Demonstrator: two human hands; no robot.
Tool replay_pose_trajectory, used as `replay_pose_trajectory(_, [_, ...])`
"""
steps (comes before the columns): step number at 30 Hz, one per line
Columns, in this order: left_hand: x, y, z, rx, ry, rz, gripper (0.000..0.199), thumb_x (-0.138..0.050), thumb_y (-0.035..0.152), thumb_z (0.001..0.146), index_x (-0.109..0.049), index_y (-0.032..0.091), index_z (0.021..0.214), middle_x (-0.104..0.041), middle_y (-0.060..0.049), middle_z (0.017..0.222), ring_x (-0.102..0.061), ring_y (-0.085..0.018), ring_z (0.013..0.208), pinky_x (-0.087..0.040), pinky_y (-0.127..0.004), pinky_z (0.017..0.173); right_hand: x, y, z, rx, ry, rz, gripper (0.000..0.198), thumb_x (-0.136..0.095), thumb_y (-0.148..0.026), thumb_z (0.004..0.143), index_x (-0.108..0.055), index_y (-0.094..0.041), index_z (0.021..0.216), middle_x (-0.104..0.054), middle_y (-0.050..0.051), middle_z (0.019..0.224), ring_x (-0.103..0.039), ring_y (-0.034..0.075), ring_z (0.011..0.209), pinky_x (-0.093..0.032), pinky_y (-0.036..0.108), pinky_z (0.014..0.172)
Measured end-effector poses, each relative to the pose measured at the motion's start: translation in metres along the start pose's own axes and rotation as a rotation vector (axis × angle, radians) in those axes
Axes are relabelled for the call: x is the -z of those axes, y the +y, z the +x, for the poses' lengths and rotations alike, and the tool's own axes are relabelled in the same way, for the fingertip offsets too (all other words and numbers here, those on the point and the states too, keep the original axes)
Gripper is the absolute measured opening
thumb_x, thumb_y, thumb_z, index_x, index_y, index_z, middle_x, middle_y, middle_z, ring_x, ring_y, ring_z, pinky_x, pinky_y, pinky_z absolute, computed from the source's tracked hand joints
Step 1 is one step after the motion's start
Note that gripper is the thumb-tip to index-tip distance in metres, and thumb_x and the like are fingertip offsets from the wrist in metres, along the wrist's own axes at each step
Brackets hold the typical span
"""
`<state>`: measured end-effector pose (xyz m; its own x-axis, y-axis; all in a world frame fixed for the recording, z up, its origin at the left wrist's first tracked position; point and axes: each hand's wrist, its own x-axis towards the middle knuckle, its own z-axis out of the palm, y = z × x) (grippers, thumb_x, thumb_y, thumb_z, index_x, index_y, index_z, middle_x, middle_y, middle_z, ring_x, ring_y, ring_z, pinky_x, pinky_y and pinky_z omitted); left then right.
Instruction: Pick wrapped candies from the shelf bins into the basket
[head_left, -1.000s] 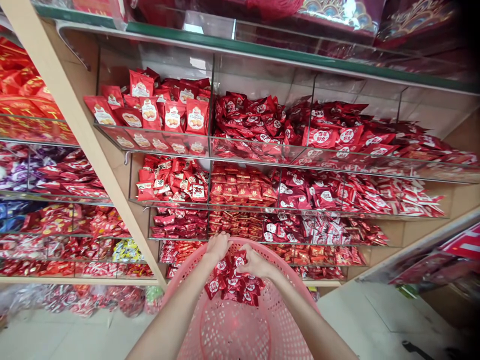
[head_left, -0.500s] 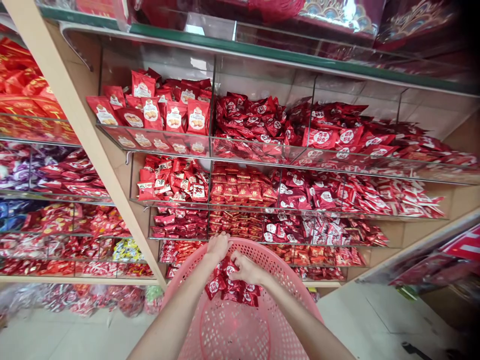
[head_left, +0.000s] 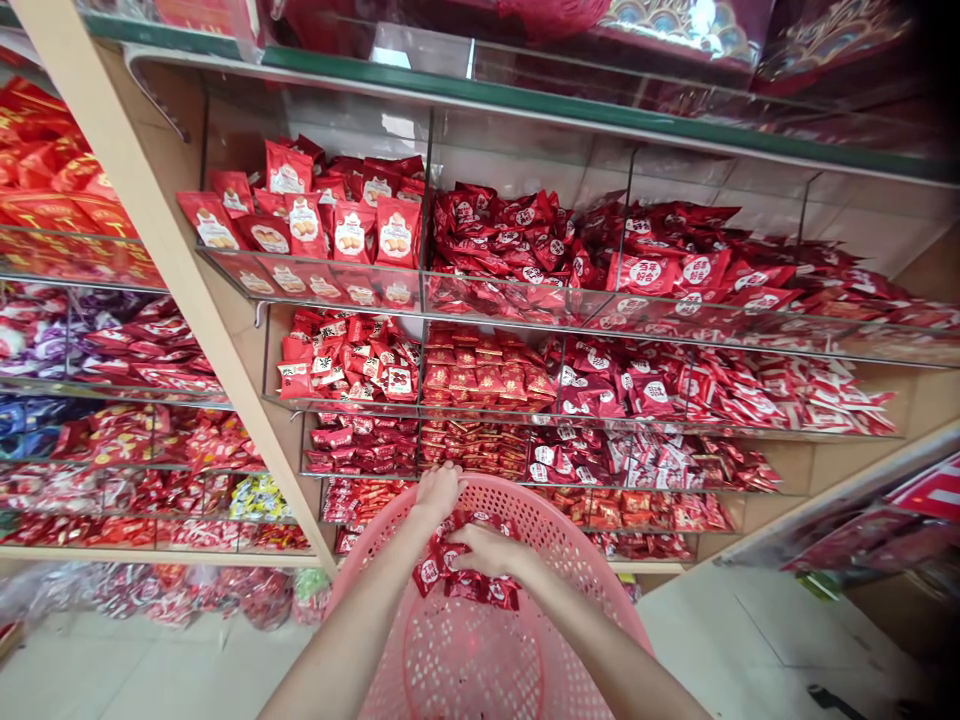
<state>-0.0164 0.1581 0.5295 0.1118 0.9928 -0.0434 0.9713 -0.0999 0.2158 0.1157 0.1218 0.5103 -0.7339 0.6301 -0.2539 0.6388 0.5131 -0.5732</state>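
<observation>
A pink perforated plastic basket (head_left: pixel 577 560) stands in front of me, tilted so its inside shows. My left hand (head_left: pixel 440 490) is closed over its far rim. Inside, against the far wall, lies a small heap of red candy packets (head_left: pixel 469 588) with white round labels. My right hand (head_left: pixel 486 552) reaches into the basket, its fingers stretched out to the left over the packets and touching them. The undersides of those fingers are hidden, and nothing shows held in them.
Shelves with clear dividers rise behind the basket, filled with red snack packets (head_left: pixel 352 230) and dark red packets (head_left: pixel 502 235). A wooden upright (head_left: pixel 187 290) separates another shelf unit at left. Bagged goods (head_left: pixel 259 598) sit below it on the tiled floor (head_left: pixel 150 670).
My right hand has lowered slightly and its fingers have spread flatter over the packets, uncovering some behind it. My left hand stays on the rim.
</observation>
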Motion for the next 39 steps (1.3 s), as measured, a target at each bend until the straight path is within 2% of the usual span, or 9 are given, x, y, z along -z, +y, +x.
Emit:
replay_pose_trajectory(5, [0.002, 0.001, -0.001, 0.01, -0.006, -0.007, 0.026, -0.041, 0.03, 0.087, -0.06, 0.021, 0.102, -0.061, -0.007, 0.11, -0.058, -0.023, 0.101, -0.043, -0.036, 0.088, -0.004, 0.003, 0.006, -0.041, 0.055, -0.019, 0.036, -0.071, -0.03, 0.066, -0.064, -0.018, 0.099, -0.067, 0.006, 0.095, -0.059, 0.02, 0.082, -0.04, 0.024, 0.067])
replay_pose_trajectory(10, [0.004, 0.001, -0.002, 0.012, -0.008, -0.011, 0.026, -0.041, 0.03, 0.088, -0.06, 0.021, 0.103, -0.061, -0.007, 0.111, -0.057, -0.022, 0.102, -0.043, -0.035, 0.088, -0.002, 0.005, 0.005, -0.067, 0.097, -0.06, 0.015, -0.057, -0.019, 0.075, -0.067, -0.02, 0.085, -0.068, 0.002, 0.084, -0.06, 0.017, 0.081, -0.039, 0.023, 0.068])
replay_pose_trajectory(13, [0.004, 0.001, -0.001, 0.007, -0.009, -0.009, 0.026, -0.041, 0.029, 0.088, -0.06, 0.02, 0.102, -0.061, -0.008, 0.111, -0.057, -0.023, 0.102, -0.042, -0.036, 0.089, -0.001, 0.002, 0.003, -0.107, 0.122, -0.1, 0.017, -0.051, -0.013, 0.075, -0.066, -0.019, 0.079, -0.067, 0.004, 0.083, -0.06, 0.017, 0.083, -0.038, 0.024, 0.068])
replay_pose_trajectory(18, [0.004, 0.001, -0.001, 0.006, -0.009, -0.005, 0.026, -0.041, 0.029, 0.087, -0.061, 0.02, 0.102, -0.061, -0.008, 0.11, -0.058, -0.023, 0.101, -0.043, -0.036, 0.088, -0.005, -0.015, 0.0, -0.125, 0.167, -0.165, 0.019, -0.053, -0.026, 0.079, -0.063, -0.017, 0.092, -0.063, 0.01, 0.099, -0.059, 0.024, 0.093, -0.04, 0.03, 0.073])
replay_pose_trajectory(22, [0.003, 0.001, -0.001, 0.0, -0.009, -0.004, 0.026, -0.041, 0.03, 0.087, -0.06, 0.02, 0.102, -0.061, -0.008, 0.11, -0.058, -0.024, 0.101, -0.043, -0.037, 0.087, -0.012, -0.034, -0.002, -0.065, 0.088, -0.288, 0.051, -0.072, -0.041, 0.064, -0.059, -0.015, 0.106, -0.058, 0.015, 0.112, -0.056, 0.03, 0.101, -0.044, 0.035, 0.079])
replay_pose_trajectory(25, [0.003, 0.001, -0.001, 0.003, -0.011, -0.004, 0.027, -0.041, 0.03, 0.088, -0.06, 0.02, 0.102, -0.061, -0.008, 0.111, -0.058, -0.024, 0.102, -0.043, -0.037, 0.087, -0.015, -0.04, -0.001, -0.084, 0.083, -0.345, 0.063, -0.074, -0.033, 0.063, -0.051, -0.015, 0.119, -0.053, 0.017, 0.119, -0.053, 0.031, 0.107, -0.044, 0.036, 0.083])
replay_pose_trajectory(31, [0.005, 0.002, -0.001, 0.005, -0.023, -0.007, 0.026, -0.041, 0.03, 0.087, -0.06, 0.019, 0.102, -0.061, -0.008, 0.11, -0.057, -0.024, 0.103, -0.042, -0.037, 0.089, -0.013, -0.035, -0.001, -0.137, 0.14, -0.336, 0.057, -0.068, -0.024, 0.069, -0.049, -0.012, 0.121, -0.055, 0.016, 0.117, -0.055, 0.029, 0.105, -0.045, 0.035, 0.083])
replay_pose_trajectory(35, [0.005, 0.0, -0.001, 0.004, -0.023, -0.011, 0.028, -0.04, 0.03, 0.088, -0.06, 0.019, 0.103, -0.061, -0.009, 0.111, -0.057, -0.023, 0.103, -0.042, -0.036, 0.089, 0.001, -0.042, -0.008, -0.141, 0.114, -0.315, 0.052, -0.071, -0.03, 0.068, -0.053, -0.012, 0.115, -0.057, 0.016, 0.115, -0.058, 0.029, 0.101, -0.045, 0.034, 0.079])
replay_pose_trajectory(39, [0.003, -0.003, -0.001, 0.003, -0.023, -0.027, 0.027, -0.04, 0.031, 0.087, -0.061, 0.021, 0.102, -0.061, -0.007, 0.11, -0.058, -0.022, 0.102, -0.043, -0.035, 0.087, 0.049, -0.063, -0.025, -0.049, 0.111, -0.313, 0.028, -0.067, -0.036, 0.073, -0.062, -0.016, 0.092, -0.065, 0.009, 0.091, -0.062, 0.024, 0.083, -0.042, 0.029, 0.064])
